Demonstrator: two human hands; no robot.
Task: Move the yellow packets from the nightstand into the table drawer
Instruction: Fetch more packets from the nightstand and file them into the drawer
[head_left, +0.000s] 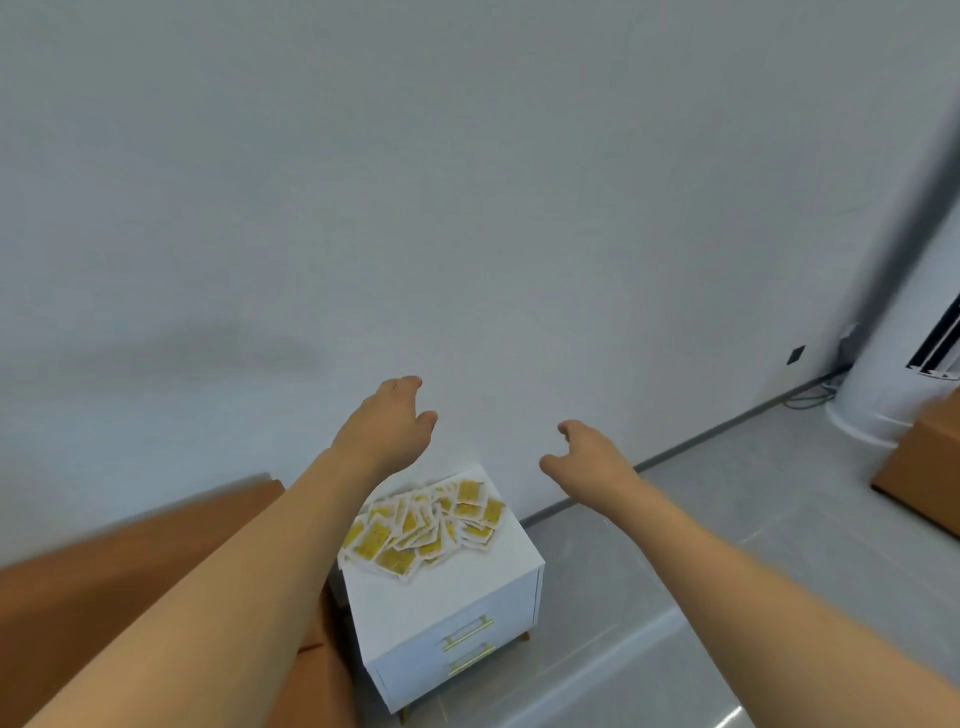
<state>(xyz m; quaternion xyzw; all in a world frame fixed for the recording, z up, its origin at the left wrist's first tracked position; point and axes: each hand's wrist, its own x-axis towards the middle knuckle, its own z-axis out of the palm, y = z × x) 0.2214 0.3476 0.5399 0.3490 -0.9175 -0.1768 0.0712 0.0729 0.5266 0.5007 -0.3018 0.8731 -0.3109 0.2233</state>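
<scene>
Both hands were stretched forward in the air and grasped nothing. The left hand (387, 423) hung above the far edge of the nightstand, its fingers loosely curled downward. The right hand (584, 457) hovered out to the right of the nightstand, over the floor by the wall, its fingers likewise relaxed and bent.

Below the left hand, the yellow packets (423, 525) lay in a loose, overlapping heap on the back half of the white nightstand (457, 597), untouched by either hand. The nightstand's two drawers (467, 647), each with a gold bar handle, sat closed.

An orange-brown upholstered piece (67, 613) pressed against the nightstand's left side. A plain pale wall (467, 208) filled the background above a grey tiled floor (701, 519). At far right stood a white cylindrical appliance (883, 374) and an orange-brown box-like piece (924, 467).
</scene>
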